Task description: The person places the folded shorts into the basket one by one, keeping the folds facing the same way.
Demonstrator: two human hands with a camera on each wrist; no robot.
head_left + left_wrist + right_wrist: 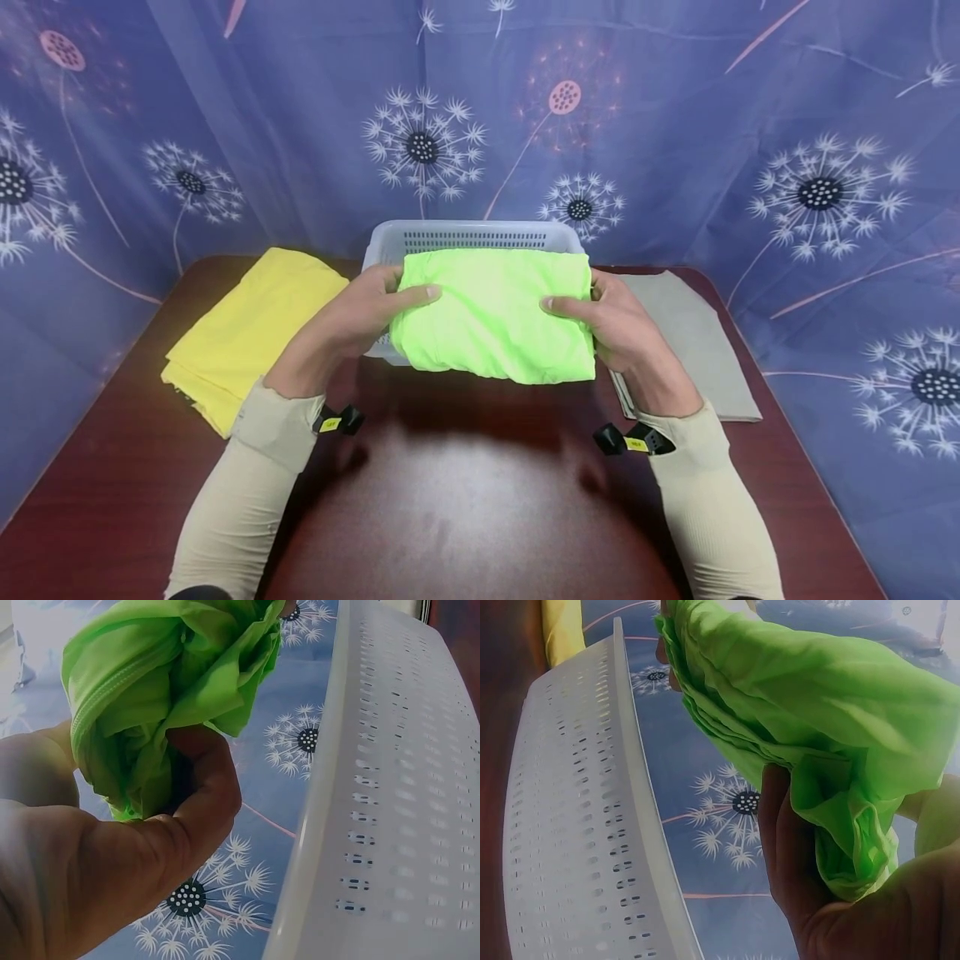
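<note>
A folded bright green cloth is held up by both hands, in front of and overlapping the white plastic basket in the head view. My left hand grips its left end, thumb on the near face and fingers curled behind. At the other end my right hand pinches it the same way. In the left wrist view the green cloth shows bunched layers and a seam above the curled fingers. Several stacked folds of the cloth appear in the right wrist view, beside the basket wall.
A folded yellow cloth lies on the left of the dark red wooden table. On the right lies a folded grey cloth. Behind the table hangs a blue curtain with dandelion prints.
</note>
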